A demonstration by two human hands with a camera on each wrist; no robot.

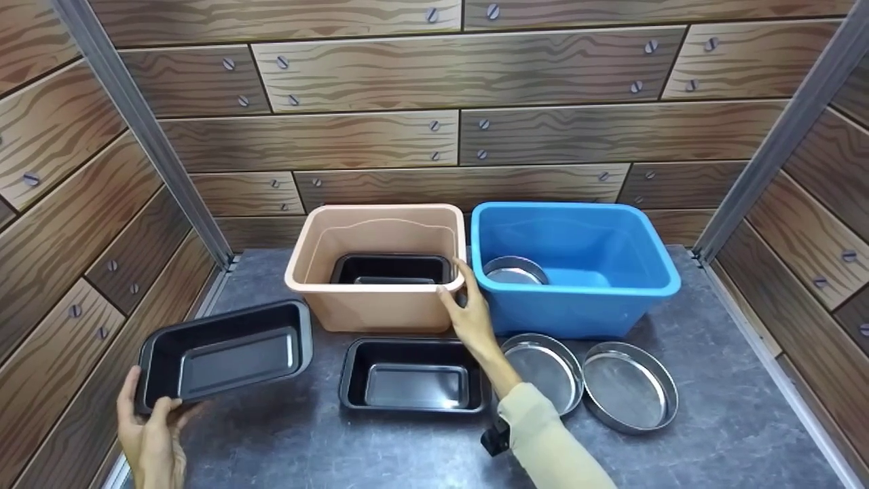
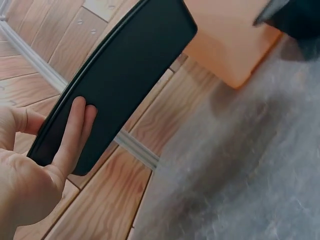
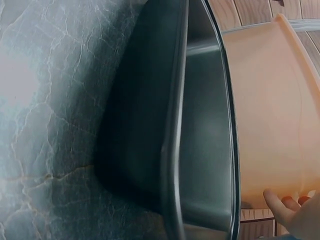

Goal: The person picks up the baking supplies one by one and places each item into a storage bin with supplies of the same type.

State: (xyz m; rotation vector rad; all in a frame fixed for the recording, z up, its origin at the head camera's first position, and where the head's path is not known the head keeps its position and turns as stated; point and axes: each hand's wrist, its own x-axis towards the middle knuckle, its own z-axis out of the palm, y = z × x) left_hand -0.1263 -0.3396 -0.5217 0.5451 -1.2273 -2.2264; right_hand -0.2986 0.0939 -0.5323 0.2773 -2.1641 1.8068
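Note:
My left hand (image 1: 153, 438) grips a black loaf pan (image 1: 227, 356) by its left end. The pan is tilted and lifted above the table, left of the peach plastic bin (image 1: 380, 309). Two of that hand's fingers (image 2: 75, 125) lie along the pan's underside in the left wrist view. At the bin's front right corner, my right hand (image 1: 472, 322) holds the rim, thumb on the front and fingers around the side. Inside this bin sits another black loaf pan (image 1: 394, 265). A third loaf pan (image 1: 414, 380) lies on the table in front, partly behind my right wrist.
Beside the peach bin stands a blue plastic bin (image 1: 563, 312) with a round metal cake pan (image 1: 516, 272) in it. Two more round pans, a left one (image 1: 540, 370) and a right one (image 1: 631, 387), lie before it. Wood-patterned walls (image 1: 380, 75) enclose the grey table (image 1: 271, 451).

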